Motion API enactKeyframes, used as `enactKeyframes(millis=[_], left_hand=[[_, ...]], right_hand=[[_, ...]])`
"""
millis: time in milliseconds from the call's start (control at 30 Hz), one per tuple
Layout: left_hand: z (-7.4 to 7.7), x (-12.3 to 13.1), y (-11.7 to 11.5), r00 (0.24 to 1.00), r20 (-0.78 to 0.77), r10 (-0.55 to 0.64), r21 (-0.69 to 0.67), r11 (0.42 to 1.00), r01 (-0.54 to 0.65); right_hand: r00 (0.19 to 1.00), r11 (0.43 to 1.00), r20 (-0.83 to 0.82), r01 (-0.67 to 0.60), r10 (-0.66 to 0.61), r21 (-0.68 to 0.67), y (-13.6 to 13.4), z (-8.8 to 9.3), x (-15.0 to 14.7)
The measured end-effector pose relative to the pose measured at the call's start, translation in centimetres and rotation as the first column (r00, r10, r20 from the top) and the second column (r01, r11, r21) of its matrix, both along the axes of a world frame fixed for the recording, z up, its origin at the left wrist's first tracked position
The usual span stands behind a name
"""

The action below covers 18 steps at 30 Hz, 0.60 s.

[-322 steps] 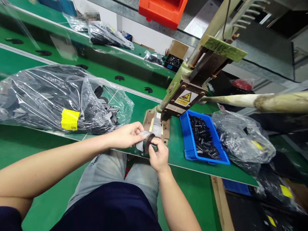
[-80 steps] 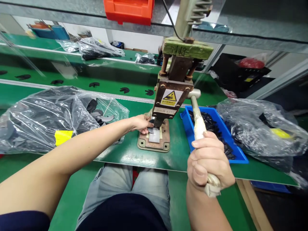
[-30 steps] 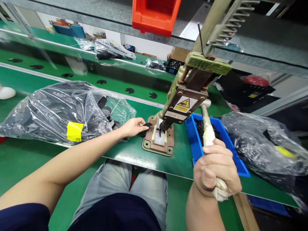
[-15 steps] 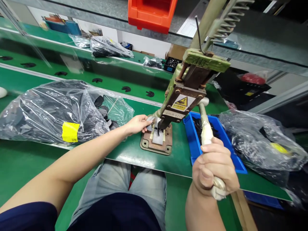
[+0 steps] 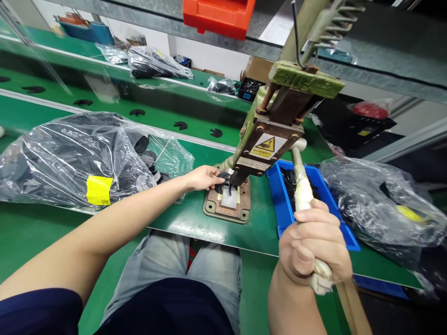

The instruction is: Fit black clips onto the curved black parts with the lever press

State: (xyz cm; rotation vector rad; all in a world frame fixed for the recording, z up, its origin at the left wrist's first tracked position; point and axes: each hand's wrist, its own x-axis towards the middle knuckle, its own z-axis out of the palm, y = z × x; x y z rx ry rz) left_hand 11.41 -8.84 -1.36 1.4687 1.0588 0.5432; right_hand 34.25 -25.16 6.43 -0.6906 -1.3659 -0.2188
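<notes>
My left hand [image 5: 206,177] pinches a dark curved flat piece [image 5: 220,184] at the left side of the press's base. Beneath the ram, a light metal plate [image 5: 229,200] lies on the brown base [image 5: 226,216]. My right hand [image 5: 316,244] is wrapped round the taped lever [image 5: 303,184] of the green hand press [image 5: 270,135], which leans over the work spot. A yellow warning label [image 5: 268,145] is on the press's front. Part of the curved piece is hidden by my fingers and the ram.
A clear bag of dark pieces [image 5: 70,158] lies left. A blue bin [image 5: 279,204] and another plastic bag [image 5: 380,200] stand right. Several black pieces sit in a row on the green belt [image 5: 157,120] behind. An orange bin [image 5: 218,21] is on the shelf above.
The curved piece at my left fingers shows a dark face now, where a lighter grey one showed before. My right hand still holds the lever. The view has shifted slightly.
</notes>
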Motion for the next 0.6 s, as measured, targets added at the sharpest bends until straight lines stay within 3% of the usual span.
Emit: enactKeyframes(millis=[467,600], left_hand=[[1.3,0.7,1.3,0.987,-0.14,-0.077,-0.263,0.964,0.038],[1.7,0.8,1.4,0.984,-0.152,-0.094,-0.36,0.933,0.033]], right_hand=[[0.999,0.998,-0.052,0.009,-0.006,0.07,0.7,-0.1,-0.6],[0.995,0.996,-0.077,-0.051,0.056,0.068,1.1,1.4,-0.6]])
